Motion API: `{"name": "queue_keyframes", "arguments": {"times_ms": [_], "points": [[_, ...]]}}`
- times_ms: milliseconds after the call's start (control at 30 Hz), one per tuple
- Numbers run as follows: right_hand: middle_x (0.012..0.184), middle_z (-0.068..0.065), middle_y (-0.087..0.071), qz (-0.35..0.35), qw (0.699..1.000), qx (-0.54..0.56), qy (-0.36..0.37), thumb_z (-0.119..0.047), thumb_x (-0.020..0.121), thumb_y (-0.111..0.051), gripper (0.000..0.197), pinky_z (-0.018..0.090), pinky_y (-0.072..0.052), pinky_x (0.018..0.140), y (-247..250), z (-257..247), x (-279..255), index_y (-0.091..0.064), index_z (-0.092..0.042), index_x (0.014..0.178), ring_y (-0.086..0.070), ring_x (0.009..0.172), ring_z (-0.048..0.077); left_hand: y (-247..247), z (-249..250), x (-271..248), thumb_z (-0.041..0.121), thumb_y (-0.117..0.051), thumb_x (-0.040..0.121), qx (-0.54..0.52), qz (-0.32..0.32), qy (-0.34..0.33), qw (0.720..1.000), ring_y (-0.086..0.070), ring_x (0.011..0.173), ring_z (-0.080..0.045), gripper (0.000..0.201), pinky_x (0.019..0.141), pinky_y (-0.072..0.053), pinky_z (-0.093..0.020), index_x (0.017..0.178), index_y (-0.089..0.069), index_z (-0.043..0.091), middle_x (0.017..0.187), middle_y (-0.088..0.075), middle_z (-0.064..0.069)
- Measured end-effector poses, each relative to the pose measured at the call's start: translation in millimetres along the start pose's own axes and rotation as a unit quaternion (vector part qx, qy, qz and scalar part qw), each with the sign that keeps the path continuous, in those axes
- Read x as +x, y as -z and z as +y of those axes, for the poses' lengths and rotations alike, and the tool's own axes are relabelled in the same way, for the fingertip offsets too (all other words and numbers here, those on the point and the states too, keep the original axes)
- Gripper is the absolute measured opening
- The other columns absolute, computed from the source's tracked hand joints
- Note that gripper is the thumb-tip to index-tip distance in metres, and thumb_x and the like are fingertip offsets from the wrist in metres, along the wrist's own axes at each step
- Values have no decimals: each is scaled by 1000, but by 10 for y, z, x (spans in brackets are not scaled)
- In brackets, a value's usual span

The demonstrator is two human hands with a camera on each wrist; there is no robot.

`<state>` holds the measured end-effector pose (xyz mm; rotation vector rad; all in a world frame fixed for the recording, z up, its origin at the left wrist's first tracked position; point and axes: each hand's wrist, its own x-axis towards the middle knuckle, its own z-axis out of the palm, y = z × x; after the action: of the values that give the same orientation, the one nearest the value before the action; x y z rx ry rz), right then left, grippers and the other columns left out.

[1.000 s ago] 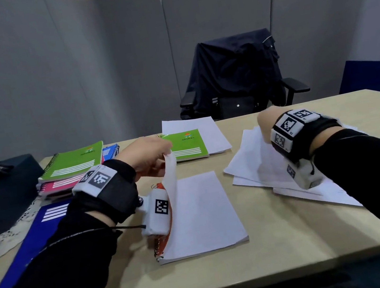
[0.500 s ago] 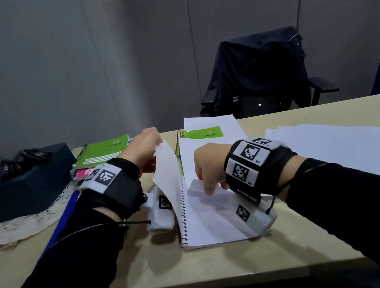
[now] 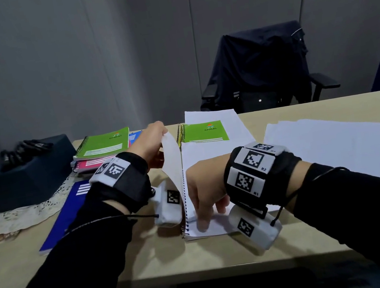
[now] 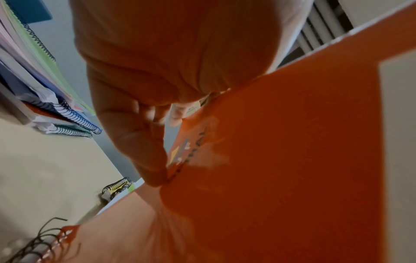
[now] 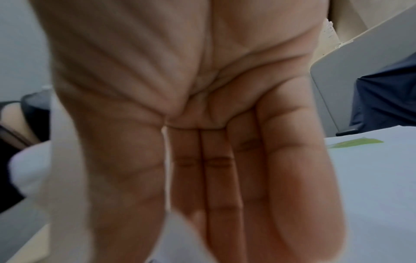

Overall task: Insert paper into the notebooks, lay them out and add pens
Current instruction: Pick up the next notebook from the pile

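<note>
Hands meet over an open spiral notebook (image 3: 192, 188) at the lower centre of the head view, its long axis running away from the person and its wire spine on the left. The left hand (image 3: 152, 141) reaches forward with the wrist raised and pinches the lifted orange cover (image 4: 292, 142) between thumb and fingers, holding it and some pages nearly upright; the left wrist view shows the orange face with blurred print that cannot be read. The right hand (image 3: 204, 191) comes in from the right, palm down, its grip spread with straight fingers (image 5: 225, 178) pressing a loose white sheet (image 3: 217, 223) onto the open page. Just behind lies a green notebook (image 3: 203, 133) on a sheet of paper, its cover reading "SPIRAL". At the upper left of the desk (image 3: 226, 252) a stack of notebooks (image 3: 103, 150) has another green "SPIRAL" cover on top, with a blue notebook (image 3: 64, 218) lying nearer. Loose paper (image 3: 333, 146) spreads across the right side. A dark box (image 3: 27, 174) at far left carries black pens (image 3: 23, 149).
</note>
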<state>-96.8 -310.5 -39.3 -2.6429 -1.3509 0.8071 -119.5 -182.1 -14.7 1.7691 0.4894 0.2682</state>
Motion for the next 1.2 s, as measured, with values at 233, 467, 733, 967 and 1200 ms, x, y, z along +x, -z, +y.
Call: {"name": "queue_keyframes", "arguments": {"times_ms": [233, 467, 733, 967, 1200], "points": [[79, 10, -72, 36, 994, -19, -98, -11, 72, -76, 22, 24, -56, 53, 263, 381, 16, -72, -2, 92, -65, 54, 16, -80, -128, 39, 58, -26, 97, 26, -64, 67, 995, -59, 62, -25, 47, 57, -51, -30, 120, -42, 20, 100, -52, -15], [60, 3, -69, 150, 956, -125, -217, -7, 88, -56, 12, 20, -39, 46, 492, 869, -210, -64, -7, 80, -52, 30, 8, -157, -393, 155, 36, -51, 95, 199, -62, 150, 966, -55, 64, -23, 40, 59, -51, -33, 118, -44, 4, 97, -51, -17], [92, 2, -74, 51, 984, -54, -163, -27, 82, -69, 24, 17, -48, 54, 267, 812, -45, -72, -19, 105, -59, 49, 6, -148, -465, 256, 29, -66, 88, 211, -62, 177, 959, -52, 47, -15, 30, 51, -43, -23, 99, -56, 3, 63, -55, -8], [81, 0, -65, 49, 983, -88, -157, -37, 81, -71, 36, 17, -43, 50, 300, 762, -63, -72, -10, 104, -53, 48, 8, -193, -434, 241, 13, -60, 90, 171, -93, 129, 972, -50, 35, -10, 12, 37, -42, -17, 81, -54, 10, 59, -53, -4], [114, -1, -63, 237, 969, -47, -41, -62, 74, -67, 61, 32, -47, 91, 290, 709, -6, -59, -23, 121, -58, 106, 20, -109, -185, 403, 4, -42, 98, 26, -6, 32, 999, -60, 49, -13, 20, 41, -51, -22, 85, -54, 12, 65, -63, -4]]}}
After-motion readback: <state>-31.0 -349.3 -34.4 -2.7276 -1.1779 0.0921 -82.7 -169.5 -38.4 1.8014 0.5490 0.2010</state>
